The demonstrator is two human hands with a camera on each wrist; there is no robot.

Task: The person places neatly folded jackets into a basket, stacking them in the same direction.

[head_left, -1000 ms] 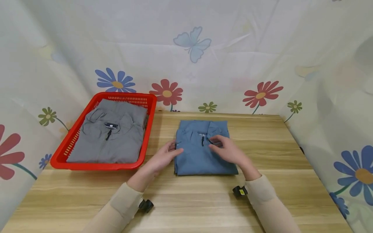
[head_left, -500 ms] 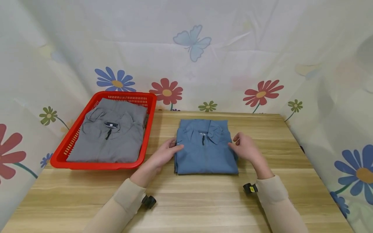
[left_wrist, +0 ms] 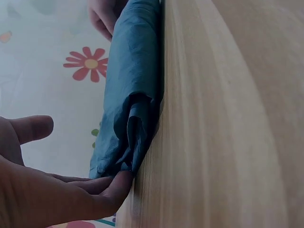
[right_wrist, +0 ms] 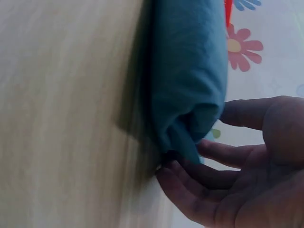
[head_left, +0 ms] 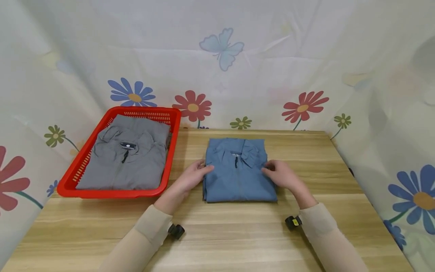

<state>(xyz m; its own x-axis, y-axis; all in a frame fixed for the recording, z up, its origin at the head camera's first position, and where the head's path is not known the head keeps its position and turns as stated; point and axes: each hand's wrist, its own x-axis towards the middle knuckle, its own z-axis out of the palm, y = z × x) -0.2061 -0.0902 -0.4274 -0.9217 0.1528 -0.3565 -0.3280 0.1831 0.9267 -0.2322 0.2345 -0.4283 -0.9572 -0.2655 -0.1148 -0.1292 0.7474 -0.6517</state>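
Note:
A folded blue zip-up jacket (head_left: pixel 239 181) lies on the wooden table, its collar away from me and a black zipper pull at the neck. My left hand (head_left: pixel 194 174) is at its left side. In the left wrist view the fingertips (left_wrist: pixel 121 183) touch the lower folds while the thumb (left_wrist: pixel 38 128) stands apart from the cloth. My right hand (head_left: pixel 283 174) grips the right side. In the right wrist view its thumb (right_wrist: pixel 242 113) rests against the upper layer, and the other fingers curl at the lower fold.
To the left, a red plastic basket (head_left: pixel 165 166) holds a folded grey zip-up jacket (head_left: pixel 136 170), with more folded cloth beneath. Flower-printed sheeting (head_left: pixel 258 75) hangs behind the table (head_left: pixel 234 234) and along both sides. Each wrist carries a small black camera (head_left: pixel 176 231).
My right hand has left the jacket's collar, moved right past its edge, then come back in to grip the right side. The collar lies flatter. My left hand has stayed at the left edge.

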